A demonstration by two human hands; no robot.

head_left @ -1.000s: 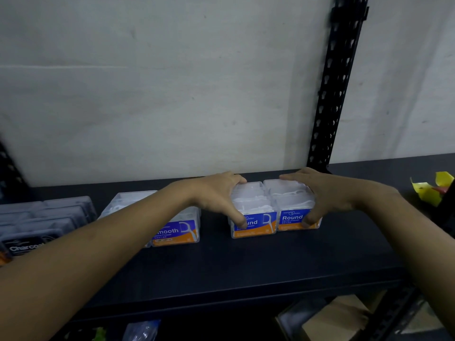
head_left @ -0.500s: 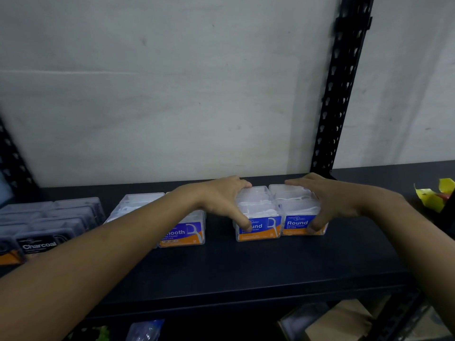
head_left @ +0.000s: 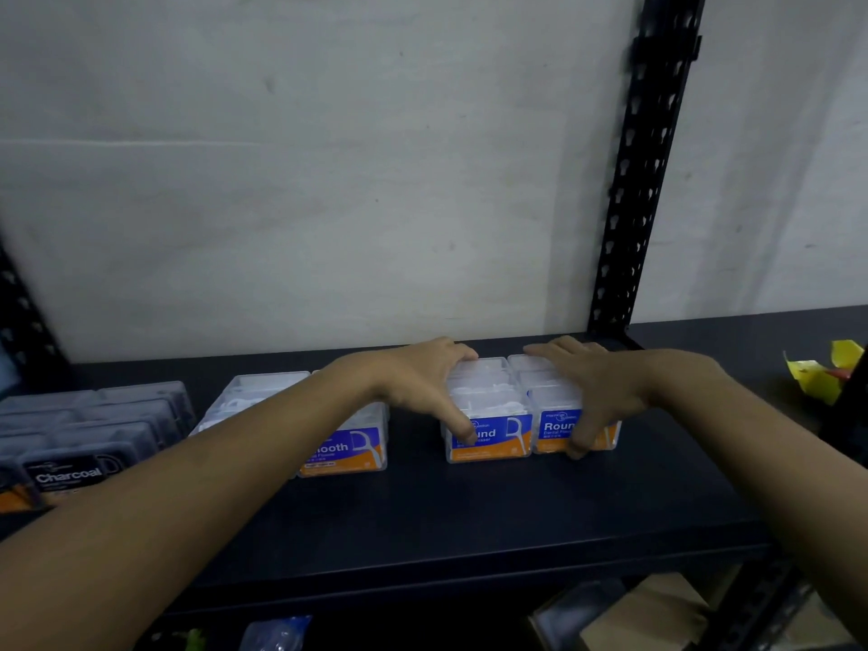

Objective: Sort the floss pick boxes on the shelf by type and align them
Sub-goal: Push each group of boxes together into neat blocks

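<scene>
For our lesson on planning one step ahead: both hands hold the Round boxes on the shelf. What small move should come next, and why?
Probably slide the Round boxes a little left, towards the Smooth boxes. The left hand and right hand clasp them front and back as one touching block, while a bare gap of shelf separates the two types.

Left hand (head_left: 422, 382) thumb covers the first letters on the left Round box (head_left: 493, 434). Right hand (head_left: 596, 387) thumb blocks the last letter on the right Round box (head_left: 554, 425). Fingers (head_left: 458, 352) hide the back ends of both rows. Left forearm (head_left: 211, 486) cuts off the start of the Smooth box (head_left: 352, 448) label and part of the clear boxes (head_left: 253, 392) behind it. Charcoal boxes (head_left: 70, 472): blurred, clipped by the left edge. Yellow object (head_left: 817, 378): clipped at the right edge, can't identify. Label small print is unreadable. Items under the shelf (head_left: 469, 533): too dark and blurred to tell.
</scene>
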